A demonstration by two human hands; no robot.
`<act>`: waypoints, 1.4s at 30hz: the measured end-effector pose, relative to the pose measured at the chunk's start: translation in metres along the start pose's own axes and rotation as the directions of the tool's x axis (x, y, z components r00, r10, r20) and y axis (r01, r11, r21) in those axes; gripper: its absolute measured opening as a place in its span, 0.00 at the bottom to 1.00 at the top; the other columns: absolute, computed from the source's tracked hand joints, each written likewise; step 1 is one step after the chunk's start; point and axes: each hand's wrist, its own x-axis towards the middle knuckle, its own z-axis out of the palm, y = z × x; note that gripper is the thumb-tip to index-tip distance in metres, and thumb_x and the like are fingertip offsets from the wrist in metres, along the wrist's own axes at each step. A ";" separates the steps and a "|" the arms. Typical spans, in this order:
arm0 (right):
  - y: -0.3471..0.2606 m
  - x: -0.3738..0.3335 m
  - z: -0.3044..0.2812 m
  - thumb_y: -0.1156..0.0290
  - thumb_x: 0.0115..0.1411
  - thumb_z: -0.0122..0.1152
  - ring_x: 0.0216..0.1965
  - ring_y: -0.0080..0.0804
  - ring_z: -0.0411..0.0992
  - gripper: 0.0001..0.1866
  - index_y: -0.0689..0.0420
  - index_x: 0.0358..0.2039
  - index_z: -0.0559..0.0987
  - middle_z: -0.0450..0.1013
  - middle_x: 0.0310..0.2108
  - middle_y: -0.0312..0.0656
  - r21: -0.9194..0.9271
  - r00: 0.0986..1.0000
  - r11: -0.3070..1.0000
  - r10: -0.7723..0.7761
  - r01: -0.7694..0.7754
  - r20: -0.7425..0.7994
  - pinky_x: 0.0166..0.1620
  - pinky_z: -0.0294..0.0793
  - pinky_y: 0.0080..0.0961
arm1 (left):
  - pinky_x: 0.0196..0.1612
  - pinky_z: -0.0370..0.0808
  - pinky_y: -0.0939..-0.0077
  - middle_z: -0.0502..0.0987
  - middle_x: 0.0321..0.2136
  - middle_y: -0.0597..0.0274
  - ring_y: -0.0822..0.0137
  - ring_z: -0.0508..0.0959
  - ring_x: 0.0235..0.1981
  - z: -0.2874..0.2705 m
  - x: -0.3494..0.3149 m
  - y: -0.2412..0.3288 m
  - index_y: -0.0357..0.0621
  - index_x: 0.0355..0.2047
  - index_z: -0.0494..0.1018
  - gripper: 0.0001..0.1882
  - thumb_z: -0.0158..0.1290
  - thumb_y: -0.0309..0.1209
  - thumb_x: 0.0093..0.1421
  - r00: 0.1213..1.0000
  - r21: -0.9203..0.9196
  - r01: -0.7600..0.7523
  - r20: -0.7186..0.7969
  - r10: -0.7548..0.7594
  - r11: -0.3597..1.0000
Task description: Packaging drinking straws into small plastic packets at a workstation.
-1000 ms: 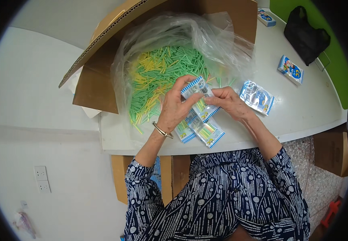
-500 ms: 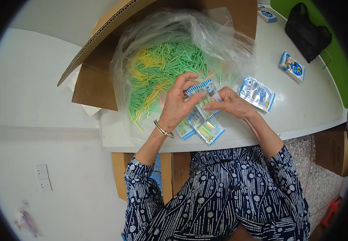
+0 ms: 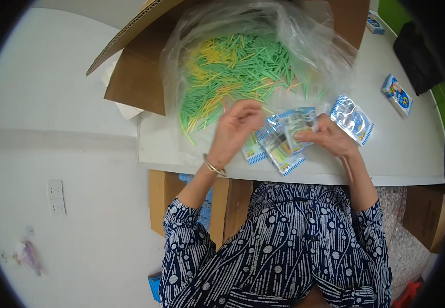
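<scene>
While a packet (image 3: 298,122) is being pinched by the right hand (image 3: 332,137) over other packets (image 3: 285,158) on the tabletop (image 3: 335,167), the left hand (image 3: 234,132) is being held apart, loosely curled, near the sticks (image 3: 253,66).

Left of the hands (image 3: 236,131) blurred, held packet (image 3: 298,124) smeared, packets beneath (image 3: 287,161) partly covered, cardboard box (image 3: 136,81) cropped at top

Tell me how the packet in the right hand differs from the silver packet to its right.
The held packet is gripped by the right hand, while the silver packet lies on the table. The held packet overlaps other packets in view; the silver packet lies apart from them. The held packet, somewhat blurred, looks pale green in the middle; the silver packet looks shiny, with blue print. Both have blue-striped ends.
</scene>
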 end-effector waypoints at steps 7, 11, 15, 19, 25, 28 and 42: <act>0.001 -0.003 -0.004 0.64 0.54 0.65 0.28 0.14 0.66 0.14 0.64 0.28 0.81 0.74 0.25 0.32 0.123 0.996 0.992 -0.023 0.013 0.083 0.32 0.65 0.15 | 0.36 0.72 0.75 0.76 0.36 0.56 0.68 0.76 0.35 -0.080 -0.015 -0.047 0.36 0.37 0.72 0.07 0.50 0.20 0.57 0.976 0.744 0.045 -0.174 0.128 0.666; 0.009 0.001 -0.012 0.66 0.54 0.65 0.31 0.15 0.69 0.13 0.66 0.32 0.81 0.77 0.30 0.34 0.131 0.993 0.991 0.007 -0.022 0.117 0.35 0.67 0.15 | 0.39 0.69 0.66 0.71 0.32 0.55 0.56 0.71 0.36 -0.064 -0.005 -0.062 0.38 0.35 0.71 0.13 0.48 0.19 0.46 0.900 0.931 -0.350 0.304 0.311 0.102; 0.012 0.008 -0.015 0.62 0.55 0.64 0.27 0.12 0.64 0.15 0.63 0.26 0.81 0.72 0.23 0.29 0.168 0.994 0.985 -0.059 0.044 0.087 0.29 0.63 0.15 | 0.38 0.67 0.68 0.69 0.31 0.57 0.59 0.69 0.35 -0.060 0.011 -0.062 0.38 0.32 0.70 0.11 0.48 0.24 0.46 0.855 0.891 -0.428 0.454 0.253 -0.151; 0.010 0.014 -0.023 0.61 0.55 0.64 0.29 0.12 0.65 0.15 0.63 0.30 0.81 0.73 0.26 0.29 0.221 0.991 0.975 -0.034 0.004 0.132 0.29 0.63 0.14 | 0.37 0.68 0.68 0.69 0.30 0.57 0.59 0.70 0.33 -0.061 0.026 -0.064 0.38 0.31 0.70 0.10 0.49 0.24 0.45 0.869 0.896 -0.389 0.434 0.236 -0.214; 0.017 0.014 -0.039 0.61 0.53 0.67 0.29 0.14 0.68 0.16 0.64 0.30 0.81 0.75 0.28 0.33 0.365 0.976 0.931 -0.095 0.018 0.194 0.33 0.65 0.13 | 0.34 0.70 0.67 0.70 0.27 0.57 0.59 0.72 0.32 -0.041 0.045 -0.066 0.38 0.35 0.71 0.12 0.49 0.23 0.47 0.892 0.898 -0.350 0.407 0.198 -0.268; 0.016 0.012 -0.041 0.60 0.52 0.68 0.30 0.16 0.69 0.17 0.65 0.30 0.81 0.75 0.28 0.35 0.425 0.977 0.905 -0.086 -0.005 0.194 0.34 0.66 0.14 | 0.34 0.73 0.66 0.72 0.29 0.55 0.57 0.74 0.32 -0.049 0.050 -0.061 0.37 0.39 0.70 0.14 0.48 0.19 0.50 0.920 0.956 -0.288 0.294 0.259 -0.061; 0.008 0.013 -0.031 0.55 0.47 0.71 0.31 0.21 0.68 0.22 0.65 0.27 0.81 0.73 0.28 0.39 0.135 0.967 0.987 0.051 -0.087 0.251 0.33 0.66 0.18 | 0.35 0.71 0.84 0.75 0.33 0.63 0.77 0.75 0.31 0.056 0.055 0.025 0.38 0.42 0.64 0.13 0.53 0.18 0.57 0.968 -0.006 -0.225 -0.120 0.222 0.974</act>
